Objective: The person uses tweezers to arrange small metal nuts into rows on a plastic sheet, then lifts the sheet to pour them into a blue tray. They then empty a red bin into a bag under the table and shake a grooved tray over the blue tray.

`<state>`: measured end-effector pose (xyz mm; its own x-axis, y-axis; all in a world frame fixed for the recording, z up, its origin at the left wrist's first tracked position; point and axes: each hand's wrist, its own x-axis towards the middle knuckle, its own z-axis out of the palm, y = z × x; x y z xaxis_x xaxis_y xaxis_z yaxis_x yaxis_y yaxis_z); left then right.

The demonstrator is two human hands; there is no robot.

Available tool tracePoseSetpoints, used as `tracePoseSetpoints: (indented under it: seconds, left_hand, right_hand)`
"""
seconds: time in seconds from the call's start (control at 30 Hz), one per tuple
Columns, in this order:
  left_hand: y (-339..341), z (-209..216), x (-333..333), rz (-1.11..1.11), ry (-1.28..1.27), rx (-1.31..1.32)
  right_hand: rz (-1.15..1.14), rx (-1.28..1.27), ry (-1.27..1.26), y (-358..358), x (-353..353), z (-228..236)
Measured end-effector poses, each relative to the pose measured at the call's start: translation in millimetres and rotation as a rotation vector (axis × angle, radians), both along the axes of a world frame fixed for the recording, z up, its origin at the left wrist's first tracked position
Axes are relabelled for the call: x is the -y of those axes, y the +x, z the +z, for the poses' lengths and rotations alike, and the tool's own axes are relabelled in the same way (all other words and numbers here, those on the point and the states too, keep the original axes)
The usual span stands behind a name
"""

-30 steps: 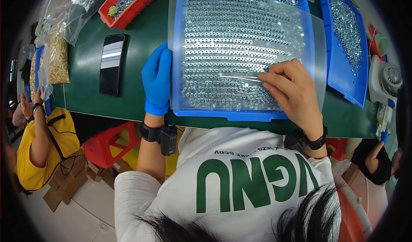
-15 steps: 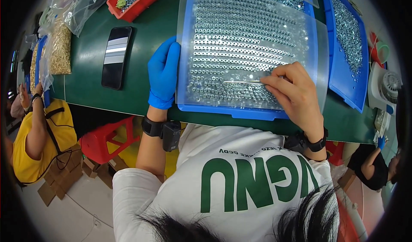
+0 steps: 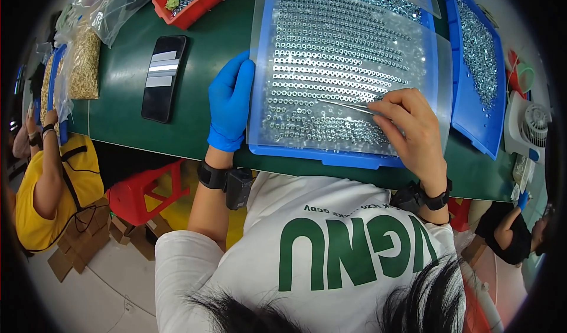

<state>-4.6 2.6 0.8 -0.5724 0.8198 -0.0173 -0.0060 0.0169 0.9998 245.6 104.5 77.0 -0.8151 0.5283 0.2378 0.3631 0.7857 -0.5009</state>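
In my bare right hand (image 3: pixel 410 126) is a pair of metal tweezers (image 3: pixel 345 105), pinched between thumb and fingers. Their tips point left and lie over the small ring-shaped metal pieces (image 3: pixel 331 80) on a clear plastic sheet (image 3: pixel 413 55). Upper pieces form rows; those toward me are scattered more loosely. Beneath the sheet is a blue tray (image 3: pixel 331 157). My left hand (image 3: pixel 230 105), in a blue glove, is closed at the sheet's left edge, its thumb along the border. Whether its fingers reach under the tray is hidden.
A black phone (image 3: pixel 163 79) lies to the left on the green table (image 3: pixel 124 120). Behind it sits a red bin (image 3: pixel 201 9) of metal parts. Bagged brass-coloured pieces (image 3: pixel 84 64) stand far left. On the right are a blue bin (image 3: pixel 478 105) and a fan (image 3: pixel 534 123). Other people work at both sides.
The tweezer tips have moved away from me, up to a higher row, and the prongs look farther apart near my fingers. My left hand stays at the sheet's edge. The whole view has shifted slightly.
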Motion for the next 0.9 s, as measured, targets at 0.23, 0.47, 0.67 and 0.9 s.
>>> tracePoseSetpoints:
  seconds: [0.23, 0.47, 0.67, 0.9]
  left_hand:
    - [0, 1, 4, -0.027, -0.018, -0.009]
    - [-3, 8, 26, -0.197, 0.027, -0.137]
    - [2, 15, 27, -0.208, 0.067, -0.212]
    - [3, 13, 27, -0.182, 0.005, -0.043]
  right_hand:
    - [0.041, -0.012, 0.005, -15, 5, 1]
    - [0.059, -0.01, -0.005, -35, 8, 2]
    - [0.07, 0.005, 0.01, -41, 10, 0]
    - [0.074, -0.003, 0.026, -45, 10, -2]
